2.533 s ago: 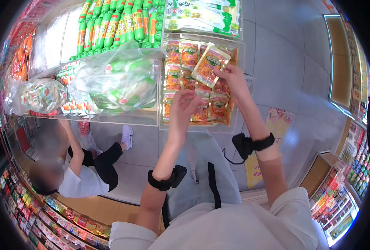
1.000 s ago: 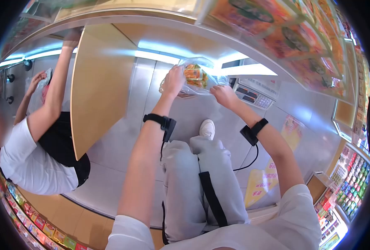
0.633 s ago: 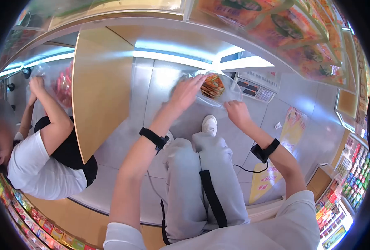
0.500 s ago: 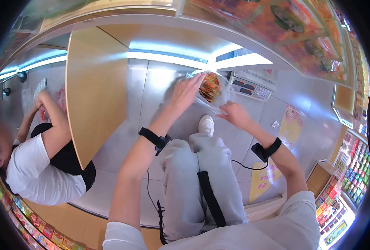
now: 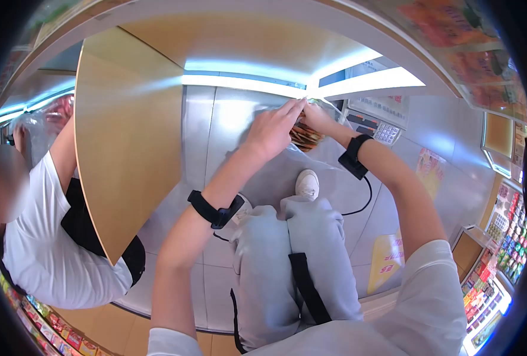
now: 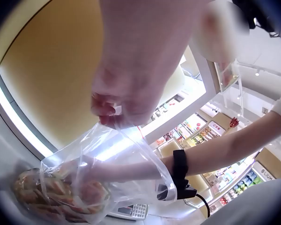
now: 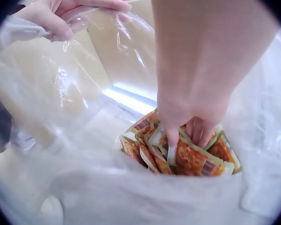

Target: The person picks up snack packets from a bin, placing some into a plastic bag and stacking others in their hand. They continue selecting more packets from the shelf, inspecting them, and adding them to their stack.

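Note:
My left hand pinches the rim of a clear plastic bag, lifting that side of it. In the right wrist view the same left hand shows at the top left, thumb against the film. My right hand reaches down inside the bag, and its thumb and fingers pinch a flat snack packet with orange-red print and green edges. Several similar packets lie heaped around the fingers at the bag's bottom. In the left wrist view the right hand shows blurred through the film.
A digital scale stands on the grey floor just right of the bag. The wooden cabinet panel stands to the left, with a lit shelf edge overhead. Beyond the panel crouches another person in a white shirt.
At first the right hand held a packet over the display bin. Later both hands were on the bag near the floor; now the right has moved left into it, while the left stays at the rim.

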Action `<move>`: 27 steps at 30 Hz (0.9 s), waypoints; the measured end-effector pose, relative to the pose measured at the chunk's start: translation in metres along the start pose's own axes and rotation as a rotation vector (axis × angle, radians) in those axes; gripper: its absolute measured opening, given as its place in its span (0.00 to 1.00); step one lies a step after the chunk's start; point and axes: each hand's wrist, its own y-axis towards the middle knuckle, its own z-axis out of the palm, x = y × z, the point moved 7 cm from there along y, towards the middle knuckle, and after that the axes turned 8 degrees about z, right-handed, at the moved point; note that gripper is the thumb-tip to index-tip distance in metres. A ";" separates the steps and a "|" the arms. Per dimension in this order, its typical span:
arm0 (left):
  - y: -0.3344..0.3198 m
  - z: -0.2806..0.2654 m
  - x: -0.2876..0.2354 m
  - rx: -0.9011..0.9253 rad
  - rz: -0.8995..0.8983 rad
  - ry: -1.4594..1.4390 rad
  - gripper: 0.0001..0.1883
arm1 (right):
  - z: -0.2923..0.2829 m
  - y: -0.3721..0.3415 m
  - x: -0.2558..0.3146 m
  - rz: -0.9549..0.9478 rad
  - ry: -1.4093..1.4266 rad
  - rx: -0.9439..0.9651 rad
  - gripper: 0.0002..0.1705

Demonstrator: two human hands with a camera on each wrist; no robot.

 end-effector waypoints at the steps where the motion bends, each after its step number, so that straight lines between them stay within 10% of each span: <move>1: -0.002 0.001 0.000 0.012 -0.008 -0.002 0.34 | -0.005 -0.008 0.004 -0.027 0.029 -0.086 0.36; 6: -0.005 -0.001 -0.006 0.011 0.003 0.004 0.32 | 0.009 -0.024 -0.021 0.252 0.020 0.023 0.32; 13: -0.006 0.005 -0.009 0.080 -0.048 -0.048 0.31 | 0.079 0.005 -0.050 0.119 -0.159 0.328 0.35; 27: -0.010 0.008 -0.009 -0.030 -0.091 -0.089 0.30 | 0.033 -0.018 -0.016 0.284 -0.264 0.153 0.16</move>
